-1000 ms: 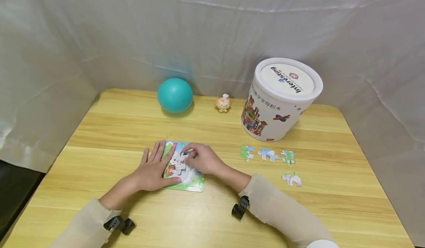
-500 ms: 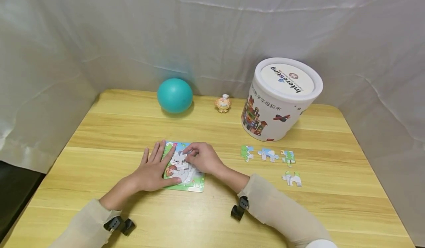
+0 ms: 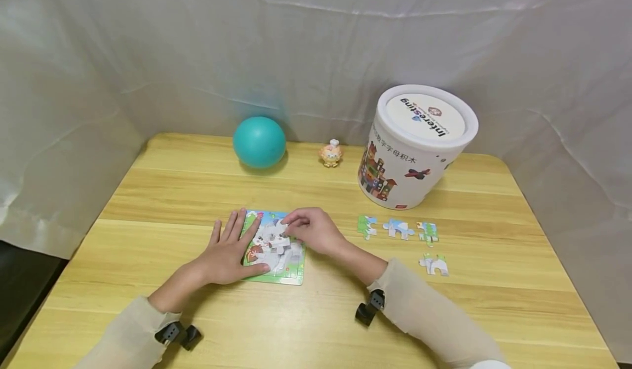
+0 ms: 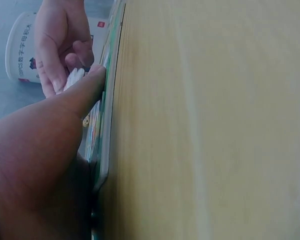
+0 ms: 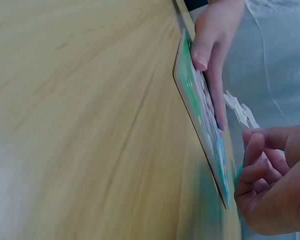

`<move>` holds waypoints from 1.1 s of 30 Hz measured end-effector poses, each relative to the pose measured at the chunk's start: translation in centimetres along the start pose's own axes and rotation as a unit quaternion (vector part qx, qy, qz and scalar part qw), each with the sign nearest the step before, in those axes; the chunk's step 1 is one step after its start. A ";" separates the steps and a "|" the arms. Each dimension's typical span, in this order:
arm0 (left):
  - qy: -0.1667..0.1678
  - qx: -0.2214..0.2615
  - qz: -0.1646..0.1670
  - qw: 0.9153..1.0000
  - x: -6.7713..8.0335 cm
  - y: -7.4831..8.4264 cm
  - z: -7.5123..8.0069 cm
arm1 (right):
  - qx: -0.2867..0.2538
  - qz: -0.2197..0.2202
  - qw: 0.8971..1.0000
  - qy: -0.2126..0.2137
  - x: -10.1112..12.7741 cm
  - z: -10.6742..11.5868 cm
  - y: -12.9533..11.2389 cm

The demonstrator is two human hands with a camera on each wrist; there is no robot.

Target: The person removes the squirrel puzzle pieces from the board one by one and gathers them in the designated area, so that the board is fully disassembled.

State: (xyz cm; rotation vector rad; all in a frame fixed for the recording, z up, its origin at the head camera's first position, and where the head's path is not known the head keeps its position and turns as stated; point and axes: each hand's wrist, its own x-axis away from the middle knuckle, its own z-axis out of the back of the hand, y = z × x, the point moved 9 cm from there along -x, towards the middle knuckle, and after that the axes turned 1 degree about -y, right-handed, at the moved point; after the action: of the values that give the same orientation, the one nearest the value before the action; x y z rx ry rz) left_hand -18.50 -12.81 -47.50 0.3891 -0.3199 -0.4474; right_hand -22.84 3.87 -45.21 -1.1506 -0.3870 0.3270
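Note:
My left hand (image 3: 224,256) lies with fingers spread over the left side of a jigsaw puzzle board (image 3: 295,276). The board has a green border and a white cartoon animal. In the left wrist view its thumb presses on the board's near edge. My right hand (image 3: 318,232) pinches a white jigsaw piece (image 5: 237,110) between thumb and fingertips. Seen from the right wrist, that piece is raised off the board, tilted. In the head view it overlaps the upper middle of the picture. Part of the board is hidden under my left hand.
Several loose jigsaw pieces (image 3: 399,229) lie to the right of the board on the wooden table (image 3: 316,325). Behind them stands a large white bucket (image 3: 415,155) with a lid. A teal ball (image 3: 259,142) and a small orange figurine (image 3: 331,154) sit at the back edge.
My right hand has moved slightly right and away from me, carrying the pinched jigsaw piece off the board's face. My left hand and the loose pieces stay where they were.

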 end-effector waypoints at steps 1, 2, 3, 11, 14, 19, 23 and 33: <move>-0.001 -0.001 0.001 1.000 0.0 0.0 0.0 | -0.006 -0.001 1.000 -0.001 0.1 0.2 0.1; -0.001 -0.001 0.002 1.000 0.0 0.0 0.0 | -0.013 -0.003 1.000 -0.002 0.3 0.5 0.2; -0.002 -0.003 0.004 1.000 0.0 0.0 0.0 | -0.020 -0.007 1.000 -0.002 0.5 0.8 0.4; -0.001 0.000 0.007 1.000 0.1 -0.1 0.1 | -0.039 -0.040 0.998 0.015 2.4 3.8 1.6; -0.001 0.002 0.006 1.000 0.2 0.0 0.1 | -0.049 -0.048 0.997 0.023 3.1 5.0 2.2; -0.002 0.006 0.005 1.000 0.1 0.0 0.1 | -0.054 -0.055 0.996 0.040 4.4 6.9 3.3; -0.003 0.003 0.004 1.000 0.1 -0.1 0.0 | -0.055 -0.067 0.995 0.059 5.4 8.5 4.3; -0.003 0.004 0.003 1.000 0.1 -0.1 0.0 | -0.053 -0.112 0.988 0.091 8.6 12.2 6.6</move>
State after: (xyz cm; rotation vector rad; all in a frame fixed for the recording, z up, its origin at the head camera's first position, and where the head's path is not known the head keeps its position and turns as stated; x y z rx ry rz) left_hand -18.45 -12.95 -47.54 0.3945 -0.3279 -0.4422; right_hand -21.17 20.06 -45.94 -1.2172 -0.3713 0.0030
